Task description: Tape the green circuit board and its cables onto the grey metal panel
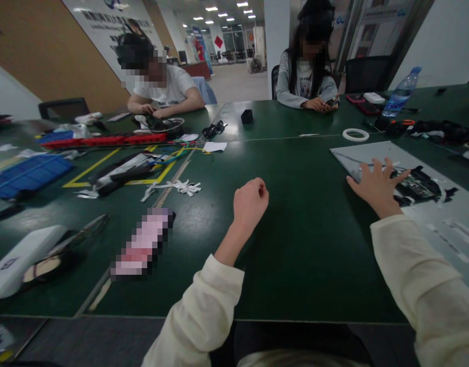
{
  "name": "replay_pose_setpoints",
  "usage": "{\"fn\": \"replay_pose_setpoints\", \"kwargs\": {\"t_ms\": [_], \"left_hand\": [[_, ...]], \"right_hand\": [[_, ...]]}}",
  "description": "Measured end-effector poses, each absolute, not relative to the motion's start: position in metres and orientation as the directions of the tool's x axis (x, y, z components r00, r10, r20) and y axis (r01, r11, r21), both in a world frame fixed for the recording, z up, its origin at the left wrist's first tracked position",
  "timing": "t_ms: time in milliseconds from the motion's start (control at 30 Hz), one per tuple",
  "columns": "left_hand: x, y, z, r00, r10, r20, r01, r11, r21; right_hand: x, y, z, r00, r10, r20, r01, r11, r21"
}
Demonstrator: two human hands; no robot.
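My left hand [251, 203] is curled into a loose fist above the green table [295, 204]. Nothing shows sticking out of its fingers. To its left lies a phone with a blurred pink screen [144, 244]. Fingers spread, my right hand [379, 186] is over the left part of a light grey panel [421, 224]. A black electronic module [423, 187] with exposed circuitry sits on the panel just right of that hand, and white strips cross it. The hand partly hides the module's left end and a thin cable.
A white tape roll [355, 134] and a water bottle [402, 94] stand beyond the panel. White scraps [186, 187], a blue basket [28, 176] and a white case [26, 260] occupy the left. Two people sit across the table, near a small black box [247, 117].
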State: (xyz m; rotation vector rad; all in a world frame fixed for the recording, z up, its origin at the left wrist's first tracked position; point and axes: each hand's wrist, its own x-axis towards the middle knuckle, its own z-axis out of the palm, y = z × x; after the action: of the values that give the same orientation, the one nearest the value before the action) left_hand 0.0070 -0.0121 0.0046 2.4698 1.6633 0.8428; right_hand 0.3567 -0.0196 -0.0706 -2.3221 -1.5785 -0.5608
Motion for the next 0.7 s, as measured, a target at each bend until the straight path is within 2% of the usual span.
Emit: {"fn": "replay_pose_setpoints", "kwargs": {"t_ms": [100, 233, 500, 700], "left_hand": [[0.009, -0.014, 0.005, 0.293, 0.872, 0.392, 0.843, -0.429, 0.323], [0.010, -0.015, 0.004, 0.325, 0.866, 0.380, 0.827, -0.455, 0.331], [0.011, -0.017, 0.007, 0.312, 0.892, 0.328, 0.844, -0.418, 0.335], [0.011, -0.015, 0.005, 0.315, 0.887, 0.339, 0.862, -0.417, 0.290]], "right_hand": [[0.363, -0.023, -0.071, 0.335, 0.838, 0.430, 0.931, -0.366, -0.011], [0.377, -0.024, -0.075, 0.412, 0.804, 0.429, 0.902, -0.425, -0.071], [0.402, -0.017, -0.092, 0.549, 0.675, 0.492, 0.814, -0.567, -0.130], [0.411, -0.020, -0.095, 0.560, 0.635, 0.532, 0.790, -0.603, -0.111]]}}
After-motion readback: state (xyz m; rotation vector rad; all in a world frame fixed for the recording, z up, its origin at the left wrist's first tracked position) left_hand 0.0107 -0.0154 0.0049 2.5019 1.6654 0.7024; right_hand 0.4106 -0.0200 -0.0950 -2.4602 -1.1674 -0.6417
